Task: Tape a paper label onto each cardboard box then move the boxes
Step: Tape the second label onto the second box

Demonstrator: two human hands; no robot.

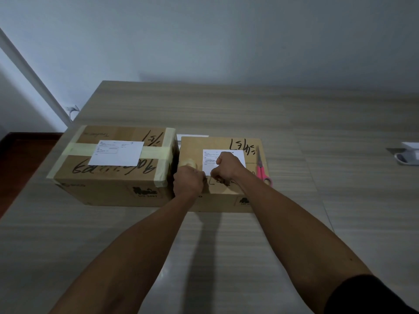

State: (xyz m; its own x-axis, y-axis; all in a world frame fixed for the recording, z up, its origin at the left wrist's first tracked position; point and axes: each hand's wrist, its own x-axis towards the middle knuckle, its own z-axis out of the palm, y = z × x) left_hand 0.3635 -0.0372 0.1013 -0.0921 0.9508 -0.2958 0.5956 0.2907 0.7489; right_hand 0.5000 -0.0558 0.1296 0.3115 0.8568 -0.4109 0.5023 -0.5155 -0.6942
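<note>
Two cardboard boxes stand side by side on the table. The left box carries a white paper label across its pale tape. The right box has a white label lying on its top. My left hand is closed around a roll of clear tape at that box's left edge. My right hand rests fisted on the label, pinching what looks like the tape end at the label's lower left corner. Pink scissors lie on the right box's right side.
The wooden table stretches wide behind and to the right of the boxes. A white and grey object sits at the far right edge. Some white paper shows behind the right box. A wall stands beyond the table.
</note>
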